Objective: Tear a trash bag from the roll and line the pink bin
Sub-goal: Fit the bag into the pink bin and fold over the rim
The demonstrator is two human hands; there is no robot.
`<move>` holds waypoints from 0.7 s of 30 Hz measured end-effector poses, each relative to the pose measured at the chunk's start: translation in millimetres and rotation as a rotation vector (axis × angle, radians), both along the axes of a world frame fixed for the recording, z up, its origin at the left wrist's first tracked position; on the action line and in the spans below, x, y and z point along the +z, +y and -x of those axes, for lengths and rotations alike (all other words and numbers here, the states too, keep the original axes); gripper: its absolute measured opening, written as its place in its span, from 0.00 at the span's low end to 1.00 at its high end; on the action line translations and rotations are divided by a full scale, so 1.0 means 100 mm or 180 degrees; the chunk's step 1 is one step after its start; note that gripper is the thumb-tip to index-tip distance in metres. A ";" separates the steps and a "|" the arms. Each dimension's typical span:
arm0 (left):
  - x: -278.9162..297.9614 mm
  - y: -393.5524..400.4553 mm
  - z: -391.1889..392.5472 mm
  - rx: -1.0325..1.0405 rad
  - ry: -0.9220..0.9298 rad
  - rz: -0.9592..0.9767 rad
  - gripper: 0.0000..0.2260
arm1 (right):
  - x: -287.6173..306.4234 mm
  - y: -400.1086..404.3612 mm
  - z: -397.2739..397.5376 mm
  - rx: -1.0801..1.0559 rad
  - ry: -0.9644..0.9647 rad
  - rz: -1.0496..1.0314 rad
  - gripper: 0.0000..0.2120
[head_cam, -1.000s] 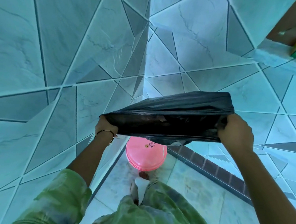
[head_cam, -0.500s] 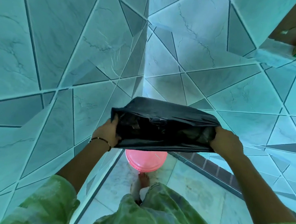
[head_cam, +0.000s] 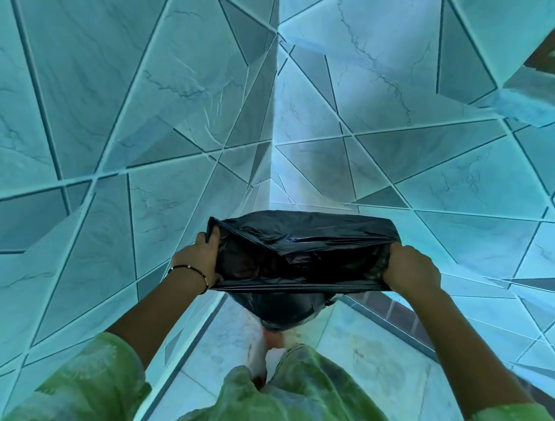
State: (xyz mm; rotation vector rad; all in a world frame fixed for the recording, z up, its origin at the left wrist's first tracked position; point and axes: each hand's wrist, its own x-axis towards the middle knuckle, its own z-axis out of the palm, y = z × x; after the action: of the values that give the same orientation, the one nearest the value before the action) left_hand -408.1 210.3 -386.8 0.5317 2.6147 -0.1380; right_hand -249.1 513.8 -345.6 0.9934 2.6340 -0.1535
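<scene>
A black trash bag [head_cam: 299, 258] is stretched open between both hands in the corner of a tiled room. My left hand [head_cam: 197, 259] grips the bag's left rim, and my right hand [head_cam: 411, 272] grips its right rim. The bag's mouth faces me and its body hangs down below the hands. The pink bin stands on the floor under the bag and is almost wholly hidden by it; only a faint pink edge [head_cam: 272, 336] shows beneath. No roll is in view.
Tiled walls [head_cam: 143, 135] meet in a corner straight ahead. A ledge [head_cam: 539, 107] juts out at the upper right with a green item at the frame's edge. A dark tile strip [head_cam: 403, 317] runs along the floor on the right. My green garment fills the bottom.
Both hands have lowered the opened bag toward the floor and drawn closer together. The bag now covers the pink bin, which was plainly visible one second ago.
</scene>
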 end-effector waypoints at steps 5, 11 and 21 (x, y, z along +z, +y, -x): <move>0.02 0.07 0.01 0.0013 -0.0061 0.0017 0.49 | 0.00 0.13 0.02 0.0027 -0.0266 -0.0078 0.16; -0.14 0.18 -0.26 -0.0371 -0.0385 0.0243 0.50 | -0.14 0.34 -0.21 0.0094 -0.0879 -0.0103 0.18; -1.03 0.32 -0.08 -0.0107 -0.0929 0.0911 0.49 | -1.06 0.38 -0.04 0.0105 -0.1128 0.0226 0.16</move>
State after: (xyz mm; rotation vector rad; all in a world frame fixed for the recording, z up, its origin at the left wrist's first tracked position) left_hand -400.4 242.2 -490.2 0.4559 2.2536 -0.4069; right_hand -245.2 551.3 -452.1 0.8638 2.3045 -0.0561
